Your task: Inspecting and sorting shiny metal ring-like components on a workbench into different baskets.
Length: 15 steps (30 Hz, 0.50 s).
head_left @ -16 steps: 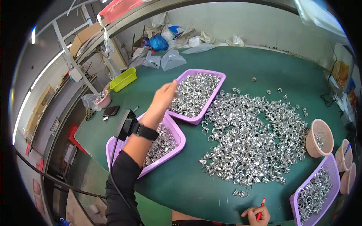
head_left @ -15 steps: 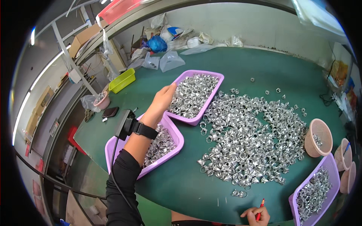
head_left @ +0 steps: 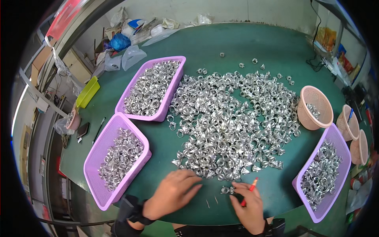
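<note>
A wide heap of shiny silver metal parts [head_left: 233, 118] covers the middle of the green table [head_left: 221, 43]. My left hand [head_left: 171, 193] lies flat and empty on the table at the heap's near edge, fingers spread toward the parts. My right hand [head_left: 248, 203] holds a red pen [head_left: 249, 189] and touches a single metal part [head_left: 226, 190] set apart from the heap. Two purple baskets full of the same parts stand to the left: one far [head_left: 175, 93] and one near [head_left: 92, 158].
A third purple basket [head_left: 339, 138] of parts stands at the right. A round pink basket [head_left: 314, 106] sits beside it, with more pink cups [head_left: 349, 122] at the edge. A yellow tray [head_left: 87, 93], plastic bags and clutter line the far left.
My left hand has drawn back from the far purple basket to the table's near edge. The view has tilted down and my right hand has come further into it.
</note>
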Each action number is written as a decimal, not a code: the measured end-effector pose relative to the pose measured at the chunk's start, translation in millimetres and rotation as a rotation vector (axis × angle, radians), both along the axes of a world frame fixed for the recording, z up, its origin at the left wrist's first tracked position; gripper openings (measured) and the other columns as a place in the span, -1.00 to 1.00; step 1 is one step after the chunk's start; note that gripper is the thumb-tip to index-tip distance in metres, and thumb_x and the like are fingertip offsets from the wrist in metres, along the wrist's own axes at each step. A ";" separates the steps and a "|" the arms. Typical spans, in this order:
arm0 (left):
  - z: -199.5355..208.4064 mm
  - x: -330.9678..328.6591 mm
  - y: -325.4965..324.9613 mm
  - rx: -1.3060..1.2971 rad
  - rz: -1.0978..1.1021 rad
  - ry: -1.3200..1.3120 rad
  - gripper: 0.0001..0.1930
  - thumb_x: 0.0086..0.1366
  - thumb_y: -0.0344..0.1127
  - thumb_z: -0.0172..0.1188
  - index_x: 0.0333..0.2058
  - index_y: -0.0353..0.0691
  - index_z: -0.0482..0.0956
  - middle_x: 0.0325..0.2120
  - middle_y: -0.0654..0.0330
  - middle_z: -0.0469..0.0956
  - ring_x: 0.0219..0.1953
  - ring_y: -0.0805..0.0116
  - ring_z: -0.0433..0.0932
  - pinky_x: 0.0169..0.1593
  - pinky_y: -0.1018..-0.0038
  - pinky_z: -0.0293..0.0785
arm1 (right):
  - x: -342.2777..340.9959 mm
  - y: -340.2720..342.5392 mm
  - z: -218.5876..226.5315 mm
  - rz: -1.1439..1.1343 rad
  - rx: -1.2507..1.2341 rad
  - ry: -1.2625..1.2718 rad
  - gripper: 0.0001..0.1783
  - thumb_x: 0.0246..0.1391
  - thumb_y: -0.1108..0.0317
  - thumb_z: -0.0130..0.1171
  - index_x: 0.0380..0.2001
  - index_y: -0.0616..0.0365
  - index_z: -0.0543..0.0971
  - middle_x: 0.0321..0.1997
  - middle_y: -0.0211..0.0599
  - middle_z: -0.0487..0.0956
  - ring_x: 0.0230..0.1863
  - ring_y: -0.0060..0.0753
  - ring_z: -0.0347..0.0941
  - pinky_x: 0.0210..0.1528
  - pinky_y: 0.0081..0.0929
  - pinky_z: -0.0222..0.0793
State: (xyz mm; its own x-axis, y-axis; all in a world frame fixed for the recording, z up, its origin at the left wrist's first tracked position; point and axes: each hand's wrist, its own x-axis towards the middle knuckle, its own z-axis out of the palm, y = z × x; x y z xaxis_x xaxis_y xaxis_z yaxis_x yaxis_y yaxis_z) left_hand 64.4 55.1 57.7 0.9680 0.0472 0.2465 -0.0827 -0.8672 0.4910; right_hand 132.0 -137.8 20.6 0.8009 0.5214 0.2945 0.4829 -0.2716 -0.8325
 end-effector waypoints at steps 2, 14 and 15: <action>-18.6 11.1 -8.1 -0.018 -0.049 -0.049 -0.82 -0.13 -0.42 0.18 -0.45 -0.23 0.45 -0.50 0.18 0.43 -0.43 0.22 0.42 -0.37 0.44 0.35 | -3.4 -3.1 -8.8 0.048 -0.078 -0.079 -0.96 -0.06 0.49 -0.05 -0.47 0.20 0.35 -0.41 -0.18 0.45 -0.39 -0.34 0.35 -0.33 -0.51 0.27; -45.2 28.4 -27.5 0.092 -0.143 -0.070 -0.85 -0.13 -0.39 0.18 -0.53 -0.26 0.45 -0.63 0.22 0.38 -0.56 0.29 0.40 -0.51 0.47 0.30 | -4.5 -28.3 -16.9 -0.032 -0.040 0.261 -0.72 -0.37 0.57 0.20 -0.47 0.22 0.39 -0.34 -0.23 0.49 -0.35 -0.40 0.40 -0.34 -0.59 0.28; -45.3 23.4 -26.7 0.021 -0.125 -0.075 -0.86 -0.14 -0.40 0.19 -0.54 -0.25 0.46 -0.62 0.22 0.39 -0.55 0.29 0.40 -0.50 0.47 0.30 | -3.6 -28.6 -18.5 0.020 -0.140 0.127 -0.71 -0.38 0.57 0.21 -0.46 0.22 0.39 -0.34 -0.22 0.49 -0.36 -0.38 0.40 -0.34 -0.58 0.28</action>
State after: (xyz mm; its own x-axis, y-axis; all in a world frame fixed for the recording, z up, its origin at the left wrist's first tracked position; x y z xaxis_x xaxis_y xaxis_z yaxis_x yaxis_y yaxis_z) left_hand 87.8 28.5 12.4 0.9448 -0.0783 0.3182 -0.2263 -0.8580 0.4610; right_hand 128.4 -166.4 2.1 0.8159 0.5666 0.1150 0.3825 -0.3799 -0.8422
